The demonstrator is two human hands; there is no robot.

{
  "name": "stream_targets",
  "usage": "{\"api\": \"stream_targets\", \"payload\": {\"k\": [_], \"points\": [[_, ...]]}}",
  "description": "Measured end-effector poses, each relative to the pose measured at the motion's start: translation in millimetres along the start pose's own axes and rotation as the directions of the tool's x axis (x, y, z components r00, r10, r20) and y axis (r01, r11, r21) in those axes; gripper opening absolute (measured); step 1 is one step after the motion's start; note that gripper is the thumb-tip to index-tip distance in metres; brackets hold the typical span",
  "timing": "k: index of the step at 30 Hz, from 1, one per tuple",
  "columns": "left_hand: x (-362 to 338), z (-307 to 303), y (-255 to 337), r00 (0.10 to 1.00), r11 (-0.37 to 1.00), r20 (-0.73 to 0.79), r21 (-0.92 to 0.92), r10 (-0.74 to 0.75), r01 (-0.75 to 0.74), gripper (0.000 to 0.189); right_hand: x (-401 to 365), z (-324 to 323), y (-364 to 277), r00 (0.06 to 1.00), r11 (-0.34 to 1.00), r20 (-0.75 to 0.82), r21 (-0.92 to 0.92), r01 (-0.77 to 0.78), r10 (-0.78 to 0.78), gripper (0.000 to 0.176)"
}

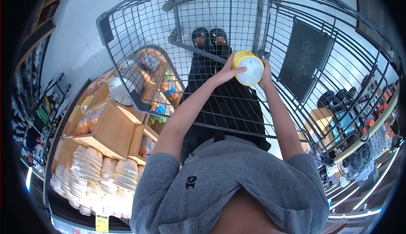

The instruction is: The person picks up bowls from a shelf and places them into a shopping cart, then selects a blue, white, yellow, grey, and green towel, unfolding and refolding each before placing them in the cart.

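Observation:
A short stack of white bowls with yellow rims (249,72) is held between my two hands, tipped so that the white inside of one bowl faces me. My left hand (227,72) grips the stack's left side, its thumb lying over the rim. On the right side, my right hand (266,76) is wrapped around the edge, its fingers partly hidden behind the bowls. Both hands are over the dark wire shopping cart (141,105), whose mesh spreads around and below them.
Left of the cart stands a wooden display shelf (111,133) with stacked white bowls (86,166) and a yellow price tag (102,223). A dark panel (305,60) is fixed to the cart's right side. Black shoes (218,36) show beyond the mesh. Goods crowd the right edge.

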State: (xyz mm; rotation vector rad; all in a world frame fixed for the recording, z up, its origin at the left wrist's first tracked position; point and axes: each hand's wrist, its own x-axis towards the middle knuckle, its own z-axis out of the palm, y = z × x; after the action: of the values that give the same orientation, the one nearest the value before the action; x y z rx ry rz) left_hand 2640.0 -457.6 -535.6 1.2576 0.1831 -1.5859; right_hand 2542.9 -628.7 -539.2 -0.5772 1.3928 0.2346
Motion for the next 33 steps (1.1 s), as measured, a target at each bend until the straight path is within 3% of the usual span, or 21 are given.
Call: {"api": "stream_targets", "payload": {"k": [3,4,6,7,9,11,15,18,19,20,21,22,24,25,28,29,32,33], "points": [[-5.6,-0.4,3.0,0.998,0.996,-0.017,0.061,0.063,-0.062,0.113,-19.9,18.8,4.6,0.953,0.983,-0.283,-0.170,0.066,-0.113,0.048],[-6.5,-1.6,-1.2,0.994,0.991,-0.045,0.099,0.097,-0.092,0.108,-25.8,19.2,9.2,0.926,0.940,-0.302,-0.315,0.129,-0.228,0.050],[-10.5,-5.2,3.7,0.979,0.971,-0.097,0.181,0.178,-0.158,0.099,-33.1,21.9,14.8,0.844,0.780,-0.281,-0.583,0.229,-0.458,0.054],[-17.9,-7.0,10.4,0.977,0.942,-0.124,0.310,0.175,-0.130,0.091,-34.9,23.3,19.3,0.796,0.724,-0.269,-0.630,0.280,-0.542,0.050],[-38.5,-13.2,25.7,0.965,0.836,-0.182,0.546,0.186,-0.058,0.075,-43.3,32.6,22.7,0.670,0.486,-0.181,-0.821,0.301,-0.720,0.047],[-54.0,-20.9,24.0,0.916,0.805,-0.249,0.582,0.313,-0.116,0.065,-67.0,52.7,18.1,0.534,0.216,-0.001,-0.915,0.341,-0.846,0.050],[-117.9,-46.0,26.7,0.779,0.766,-0.353,0.598,0.518,-0.238,0.042,-144.6,96.5,18.7,0.558,0.098,0.372,-0.763,0.639,-0.742,0.035],[-186.9,-62.6,34.4,0.501,0.657,-0.526,0.745,0.687,-0.119,0.027,-192.5,115.9,42.4,0.564,-0.047,0.660,-0.669,0.741,-0.496,0.016],[-206.4,-66.2,37.4,0.414,0.572,-0.504,0.819,0.758,-0.048,0.022,-201.0,120.4,50.4,0.545,-0.074,0.722,-0.629,0.774,-0.426,0.014],[-221.9,-69.7,33.8,0.438,0.600,-0.542,0.800,0.717,0.005,0.021,-205.5,123.3,56.8,0.521,-0.098,0.778,-0.584,0.806,-0.352,0.013],[-235.5,-73.5,29.9,0.457,0.626,-0.578,0.778,0.676,0.059,0.020,-205.6,128.2,59.0,0.526,-0.037,0.793,-0.562,0.826,-0.308,0.011],[-242.7,-75.7,27.8,0.472,0.646,-0.613,0.755,0.634,0.111,0.019,-204.2,131.9,56.2,0.523,-0.079,0.798,-0.567,0.820,-0.298,0.010],[-245.9,-75.7,16.5,0.428,0.703,-0.692,0.692,0.582,0.165,0.020,-204.0,139.3,48.4,0.524,-0.163,0.805,-0.577,0.801,-0.278,0.010],[-246.4,-76.8,11.8,0.402,0.729,-0.728,0.658,0.555,0.187,0.021,-204.2,141.5,47.1,0.466,-0.170,0.831,-0.529,0.832,-0.305,0.012],[-245.6,-80.3,5.3,0.427,0.669,-0.672,0.720,0.605,0.184,0.023,-214.1,148.1,53.0,0.649,0.250,0.697,-0.599,0.761,-0.305,0.015],[-244.2,-80.5,5.8,0.425,0.695,-0.691,0.697,0.584,0.178,0.023,-220.2,148.8,51.2,0.670,0.201,0.693,-0.640,0.742,-0.267,0.016],[-251.1,-82.2,10.9,0.451,0.700,-0.696,0.687,0.558,0.194,0.023,-223.5,142.7,64.0,0.517,-0.050,0.803,-0.553,0.831,-0.296,0.017],[-250.2,-85.7,6.8,0.466,0.695,-0.694,0.689,0.549,0.208,0.023,-225.3,141.8,68.3,0.508,-0.040,0.816,-0.537,0.843,-0.275,0.018]]}}
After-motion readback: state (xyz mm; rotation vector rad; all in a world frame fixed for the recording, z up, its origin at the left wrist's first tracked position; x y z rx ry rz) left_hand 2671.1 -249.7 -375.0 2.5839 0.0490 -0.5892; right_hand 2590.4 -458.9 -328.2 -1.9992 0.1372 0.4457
